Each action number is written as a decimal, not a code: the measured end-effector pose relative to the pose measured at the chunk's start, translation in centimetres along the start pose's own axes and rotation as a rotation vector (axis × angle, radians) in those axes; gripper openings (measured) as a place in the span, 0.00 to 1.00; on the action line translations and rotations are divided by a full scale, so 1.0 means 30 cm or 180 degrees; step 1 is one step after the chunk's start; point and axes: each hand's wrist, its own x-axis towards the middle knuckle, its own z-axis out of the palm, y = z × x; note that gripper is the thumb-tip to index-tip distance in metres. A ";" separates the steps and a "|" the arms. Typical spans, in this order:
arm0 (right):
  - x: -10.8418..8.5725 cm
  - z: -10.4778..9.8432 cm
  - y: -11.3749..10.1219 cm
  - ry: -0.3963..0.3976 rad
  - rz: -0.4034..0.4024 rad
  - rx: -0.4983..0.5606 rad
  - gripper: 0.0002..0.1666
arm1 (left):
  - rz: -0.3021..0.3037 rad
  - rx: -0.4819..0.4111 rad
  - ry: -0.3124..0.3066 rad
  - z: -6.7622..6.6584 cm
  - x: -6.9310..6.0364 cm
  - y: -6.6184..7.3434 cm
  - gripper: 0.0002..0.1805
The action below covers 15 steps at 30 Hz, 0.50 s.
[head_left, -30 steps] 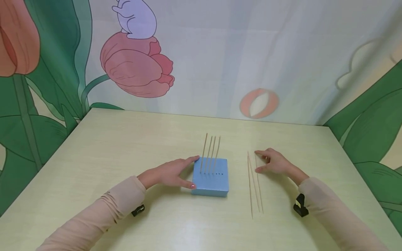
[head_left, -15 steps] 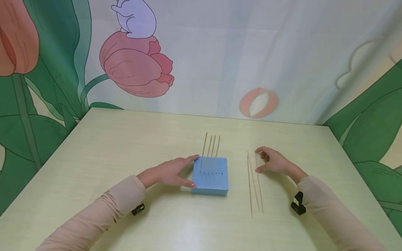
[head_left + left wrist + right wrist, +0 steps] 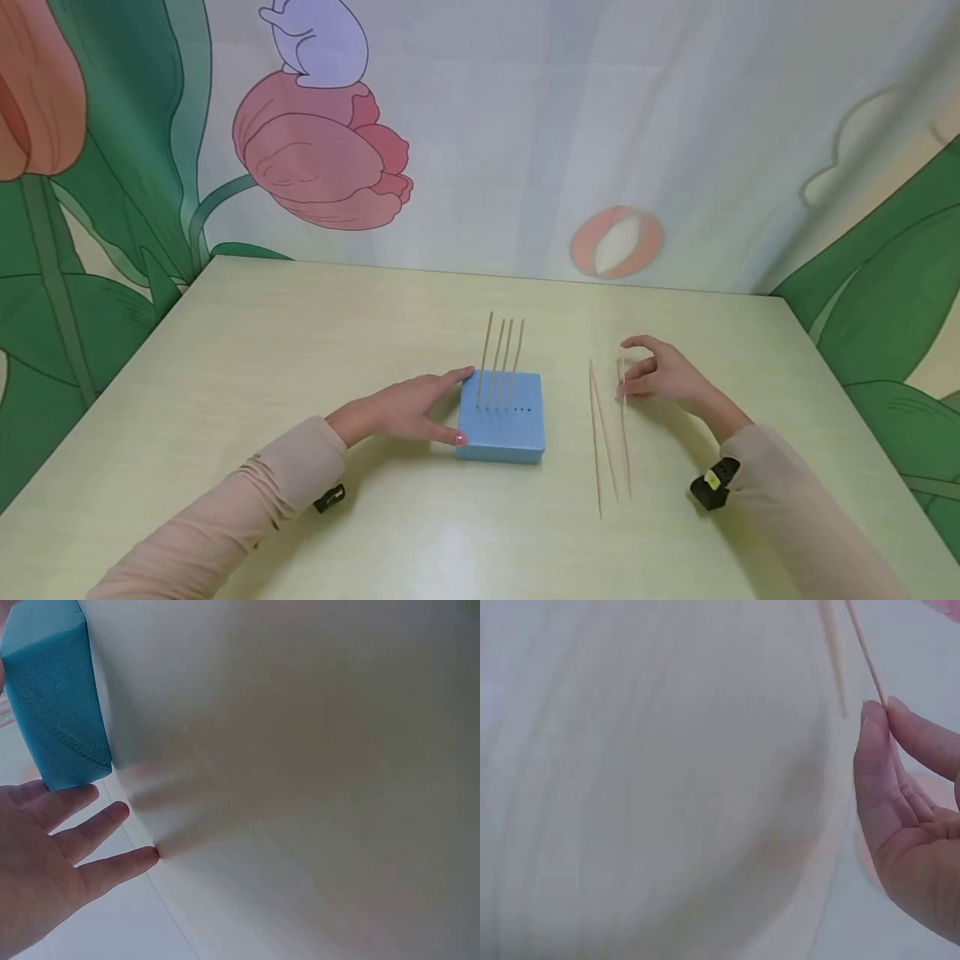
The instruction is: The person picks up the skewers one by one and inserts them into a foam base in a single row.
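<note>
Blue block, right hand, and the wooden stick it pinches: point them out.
Blue block (image 3: 501, 427): head view, its top face.
Right hand (image 3: 675, 379): head view, the back of the hand.
Pinched wooden stick (image 3: 867, 654): right wrist view, its bare shaft.

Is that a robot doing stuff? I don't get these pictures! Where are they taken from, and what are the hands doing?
No robot here: just a person's two bare hands! The wide picture comes from a camera on their head, looking forward and down. The other two come from wrist cameras, one for each hand. On the pale table sits a blue block with four standing sticks and, in the same row, three dark dots that look like holes. The left hand touches the block. Two loose sticks lie nearby, and the right hand pinches another stick. The big flower behind is only a drawing.
</note>
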 end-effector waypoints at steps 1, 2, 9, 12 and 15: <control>-0.005 -0.002 -0.007 0.0036 -0.0019 0.0066 0.40 | -0.0005 -0.0003 0.0002 -0.001 0.000 0.000 0.54; -0.011 -0.003 -0.013 0.0067 -0.0039 0.0118 0.40 | -0.0009 -0.0005 0.0001 -0.002 0.001 0.001 0.54; -0.045 -0.001 -0.066 0.0263 -0.0329 0.0248 0.39 | 0.0036 -0.0034 0.0018 -0.007 -0.001 0.004 0.53; -0.059 0.005 -0.097 0.0363 -0.0440 0.0229 0.39 | 0.0066 -0.0042 0.0011 -0.005 -0.001 0.004 0.54; -0.076 0.010 -0.136 0.0502 -0.0535 0.0162 0.35 | 0.0081 -0.0042 0.0014 -0.003 0.001 0.004 0.53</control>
